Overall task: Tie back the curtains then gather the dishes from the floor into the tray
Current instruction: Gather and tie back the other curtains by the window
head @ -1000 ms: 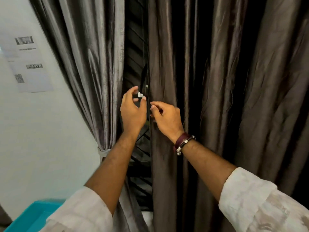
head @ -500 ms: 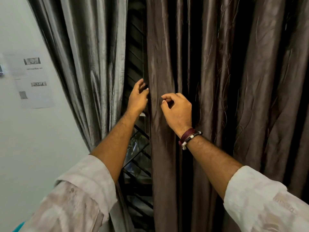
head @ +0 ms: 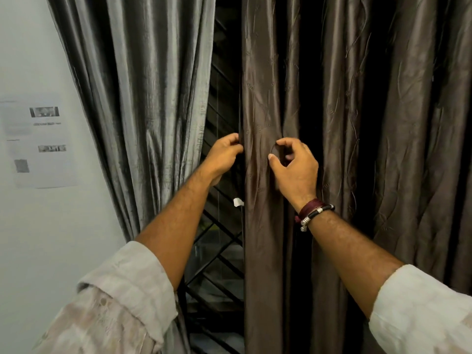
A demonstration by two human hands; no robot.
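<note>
The left hand grips the inner edge of the dark brown, creased satin curtain that hangs loose on the right, its fingers curled round the hem, while the right hand sits just beside it on the same panel, thumb and fingers bent in a half-closed claw that gathers a fold of the fabric. The silvery-grey satin curtain on the left slants in toward the wall lower down, as if already cinched there, though any tie is out of sight. The likely trouble from here is the slippery cloth: if the two hands bunch only the leading fold, the rest of the wide brown panel may slide free and fan out again before a tie goes round it, and a sharp tug could strain whatever holds it up top, which cannot be seen. No tie-back is visible for the brown curtain, so finding one may cost the grip. A small white tag hangs at the hem below the left hand. Between the curtains shows a black metal window grille with diagonal bars. The pale wall carries a printed paper sheet. Neither floor, dishes nor tray are in view.
</note>
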